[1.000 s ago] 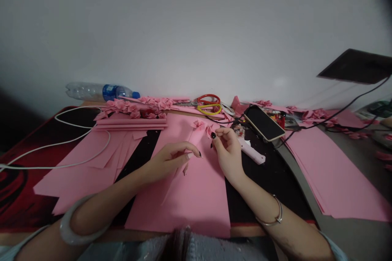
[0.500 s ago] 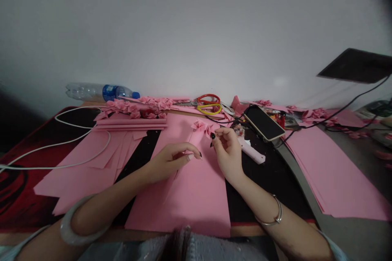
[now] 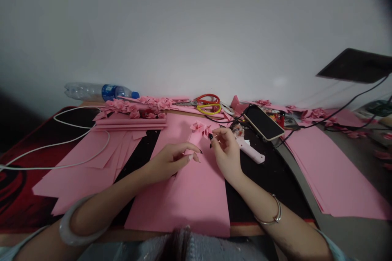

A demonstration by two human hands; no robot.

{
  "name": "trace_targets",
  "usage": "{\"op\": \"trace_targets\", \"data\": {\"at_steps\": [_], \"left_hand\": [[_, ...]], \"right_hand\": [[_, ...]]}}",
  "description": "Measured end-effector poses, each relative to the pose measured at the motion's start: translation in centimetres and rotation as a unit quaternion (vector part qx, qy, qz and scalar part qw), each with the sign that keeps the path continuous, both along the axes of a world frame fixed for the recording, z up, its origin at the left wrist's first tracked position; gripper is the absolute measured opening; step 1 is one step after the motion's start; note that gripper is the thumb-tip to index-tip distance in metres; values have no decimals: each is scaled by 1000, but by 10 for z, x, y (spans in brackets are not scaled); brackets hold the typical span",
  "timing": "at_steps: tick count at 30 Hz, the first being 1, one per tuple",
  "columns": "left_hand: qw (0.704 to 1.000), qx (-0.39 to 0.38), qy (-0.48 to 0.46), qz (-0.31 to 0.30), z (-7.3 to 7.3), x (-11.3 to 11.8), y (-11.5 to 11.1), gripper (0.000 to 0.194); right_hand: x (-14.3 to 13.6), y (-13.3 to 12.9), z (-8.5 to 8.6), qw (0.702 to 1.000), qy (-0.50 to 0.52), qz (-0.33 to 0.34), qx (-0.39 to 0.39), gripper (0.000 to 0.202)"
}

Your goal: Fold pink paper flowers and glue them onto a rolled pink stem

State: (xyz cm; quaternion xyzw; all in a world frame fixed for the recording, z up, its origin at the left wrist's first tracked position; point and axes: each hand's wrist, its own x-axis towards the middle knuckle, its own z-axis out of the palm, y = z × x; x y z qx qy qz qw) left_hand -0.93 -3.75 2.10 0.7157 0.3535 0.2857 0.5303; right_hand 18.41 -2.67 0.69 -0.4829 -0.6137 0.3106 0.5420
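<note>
A small folded pink paper flower (image 3: 201, 129) sits above a large pink sheet (image 3: 196, 208) in front of me. My right hand (image 3: 227, 153) pinches the flower's right edge between thumb and index finger; the other fingers curl in. To the left, my left hand (image 3: 171, 161) hovers low over the sheet, its fingers bent and the thumb apart from the index finger. A pale pink strip or fold runs from under the flower down towards the left hand. Whether the left fingers touch it I cannot tell. Just right of my right hand lies a pale pink glue gun (image 3: 251, 151).
Pink paper flowers (image 3: 131, 108) and rolled paper (image 3: 131, 124) lie at the back left, near scissors (image 3: 208, 104) and a plastic bottle (image 3: 101, 91). A phone (image 3: 263, 122) rests at right. Paper stacks (image 3: 79, 171) flank the sheet, with a white cable (image 3: 45, 151) across the left one.
My right hand has shifted slightly left, closer to the flower. My left hand's fingers have moved a little. Other things stay in place.
</note>
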Motion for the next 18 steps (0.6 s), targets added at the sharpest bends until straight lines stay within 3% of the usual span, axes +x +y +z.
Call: {"op": "trace_targets", "data": {"at_steps": [6,18], "left_hand": [[997,-70,-40,18,4,5,-2,19],[999,-48,-22,1,-4,5,-1,21]], "right_hand": [[-1,-1,0,1000,-1,-4,4,11],[0,-2,1,999,-30,-18,7,7]]}}
